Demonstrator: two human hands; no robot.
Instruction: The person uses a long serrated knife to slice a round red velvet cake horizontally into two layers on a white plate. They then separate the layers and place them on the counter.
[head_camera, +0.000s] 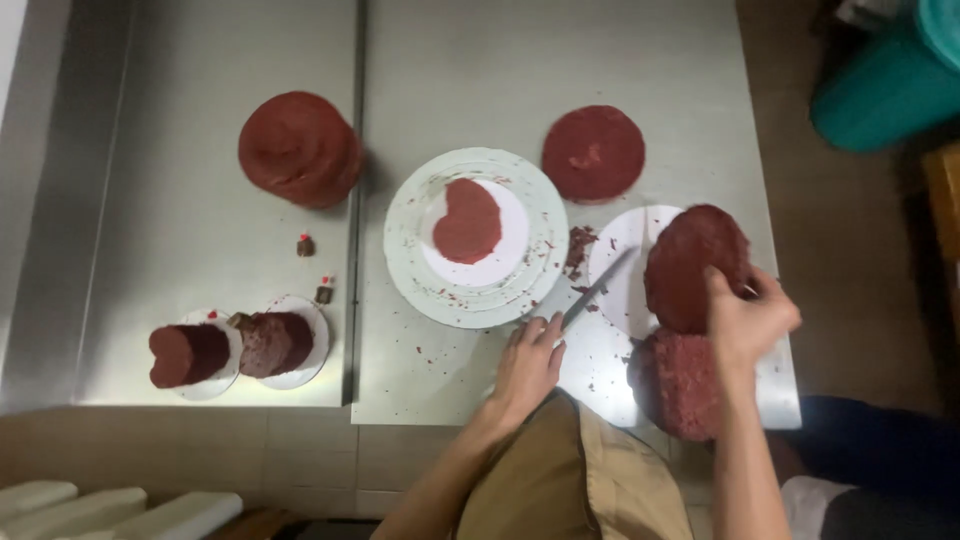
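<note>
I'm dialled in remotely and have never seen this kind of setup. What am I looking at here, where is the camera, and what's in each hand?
There is no machine here: a person works with two bare hands, and the single picture comes from a camera on their head, looking straight down at a steel table.

The left hand holds a knife, its blade pointing up and to the right over a white board. The right hand grips a red cake layer lifted above that board; another rough red layer sits at the table's near edge.

In the middle is a round white turntable carrying a heart-shaped red piece. Behind it lies a flat round layer, and further left a thicker round cake. At the near left, two small cakes rest on little white boards. Crumbs are scattered about.
</note>
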